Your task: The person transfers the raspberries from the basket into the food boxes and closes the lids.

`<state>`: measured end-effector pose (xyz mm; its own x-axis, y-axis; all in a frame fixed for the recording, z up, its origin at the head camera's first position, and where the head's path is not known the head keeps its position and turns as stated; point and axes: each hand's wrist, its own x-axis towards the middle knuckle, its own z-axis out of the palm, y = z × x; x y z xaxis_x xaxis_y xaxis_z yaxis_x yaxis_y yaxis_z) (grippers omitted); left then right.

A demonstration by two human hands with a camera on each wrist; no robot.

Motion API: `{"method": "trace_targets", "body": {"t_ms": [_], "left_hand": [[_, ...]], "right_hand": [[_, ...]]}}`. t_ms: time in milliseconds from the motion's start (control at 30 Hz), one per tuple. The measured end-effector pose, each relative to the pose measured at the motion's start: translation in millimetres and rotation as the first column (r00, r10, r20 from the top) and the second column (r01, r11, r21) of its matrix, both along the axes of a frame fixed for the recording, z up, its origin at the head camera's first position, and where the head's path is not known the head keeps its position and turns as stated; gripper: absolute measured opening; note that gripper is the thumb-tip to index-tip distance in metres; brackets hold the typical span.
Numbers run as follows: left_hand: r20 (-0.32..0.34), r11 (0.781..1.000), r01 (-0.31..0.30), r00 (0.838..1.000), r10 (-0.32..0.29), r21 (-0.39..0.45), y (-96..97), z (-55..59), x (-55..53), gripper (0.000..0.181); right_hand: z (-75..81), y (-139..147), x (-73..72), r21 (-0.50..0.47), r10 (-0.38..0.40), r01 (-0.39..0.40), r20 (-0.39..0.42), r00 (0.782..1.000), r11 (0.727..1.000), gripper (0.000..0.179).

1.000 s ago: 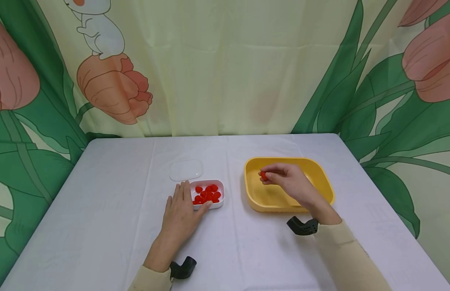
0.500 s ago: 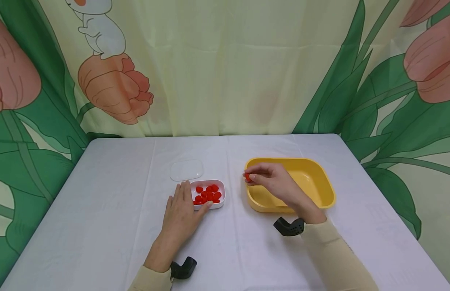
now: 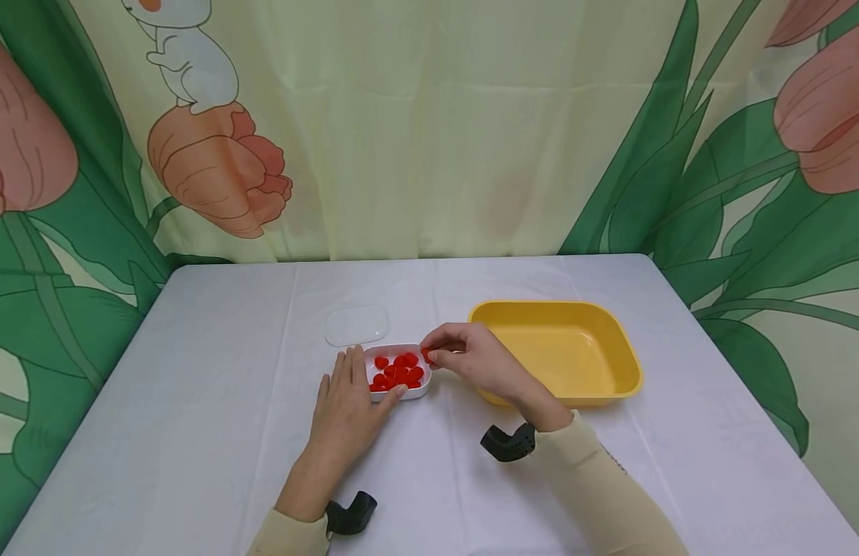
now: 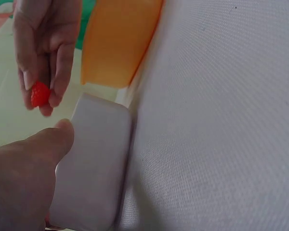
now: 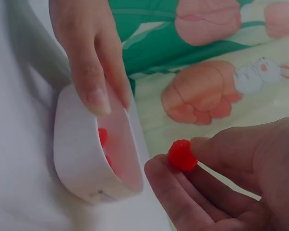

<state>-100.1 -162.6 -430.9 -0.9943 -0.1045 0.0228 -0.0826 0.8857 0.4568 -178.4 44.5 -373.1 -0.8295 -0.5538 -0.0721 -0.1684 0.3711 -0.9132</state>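
Note:
A small white box (image 3: 417, 393) stands at the middle of the table, with several red raspberries (image 3: 401, 374) inside. My left hand (image 3: 349, 413) rests on the box's left end, fingers straight and thumb over the near rim. Between thumb and fingertips my right hand (image 3: 481, 363) pinches one raspberry (image 5: 182, 155), held right at the box's right rim in the head view. In the left wrist view that same raspberry (image 4: 40, 94) shows above the box's end, and the box's near wall (image 4: 94, 163) hides its contents.
A yellow tray (image 3: 630, 378) stands to the right of the box, partly behind my right hand and forearm. A clear lid (image 3: 356, 325) lies flat behind the box. White cloth (image 3: 193, 432) covers the table; a printed curtain (image 3: 429, 154) hangs behind its far edge.
My right hand has moved left from over the yellow tray to the white box's right rim, carrying the raspberry. My left hand has stayed in place.

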Motion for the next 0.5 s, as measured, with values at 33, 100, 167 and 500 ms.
{"method": "trace_targets", "body": {"t_ms": [33,100,167,500], "left_hand": [[-0.003,1.000,0.002,1.000,-0.002,-0.003,-0.2,0.0,0.4,0.100],[-0.018,1.000,0.005,1.000,-0.006,-0.008,-0.4,0.0,1.3,0.100],[-0.031,1.000,0.009,0.999,-0.009,-0.015,-0.6,0.4,2.0,0.100],[-0.076,0.997,0.021,0.997,-0.027,-0.074,-0.9,3.2,1.1,0.099]], "right_hand": [[-0.9,-3.3,0.6,0.006,0.003,-0.003,-0.006,1.000,1.000,0.020],[-2.8,-8.9,0.6,0.018,0.010,-0.010,-0.015,1.000,1.000,0.020],[-4.2,-14.2,0.8,0.037,0.017,-0.016,-0.026,1.000,0.999,0.021],[-8.7,-30.7,3.5,0.125,0.021,-0.018,-0.029,0.999,0.992,0.028]]}}
